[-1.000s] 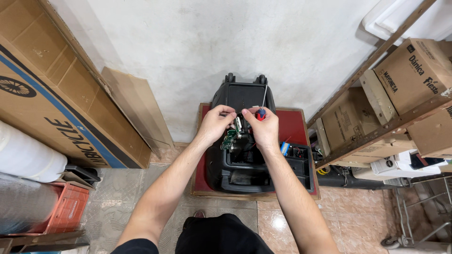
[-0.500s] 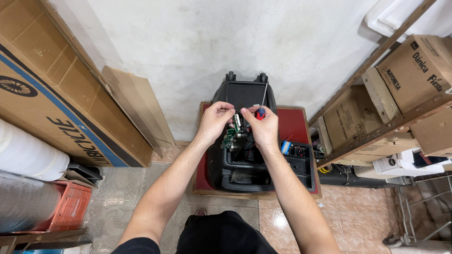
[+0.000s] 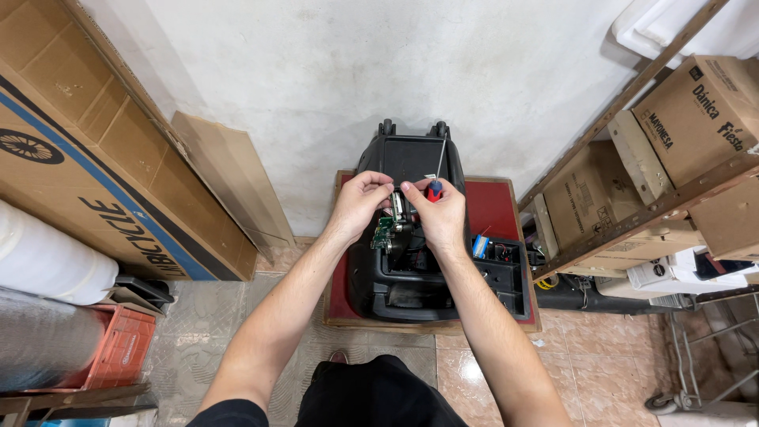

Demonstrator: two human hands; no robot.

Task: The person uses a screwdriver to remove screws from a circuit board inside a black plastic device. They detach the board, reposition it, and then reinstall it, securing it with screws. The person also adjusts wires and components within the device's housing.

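Inside black speaker shell (image 3: 395, 277): green circuit board (image 3: 385, 231), fingers (image 3: 385, 183) pinching.

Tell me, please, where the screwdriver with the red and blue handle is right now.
In the head view, the screwdriver is in the right hand, just right of centre above the open black speaker case, its shaft pointing up toward the wall.

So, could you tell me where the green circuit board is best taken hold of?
Probably by its bare side edges, coming from above. The green circuit board stands tilted over the open black speaker case, so its edges face up and its faces carry small parts. The left hand already pinches its top; the right hand holds a screwdriver.
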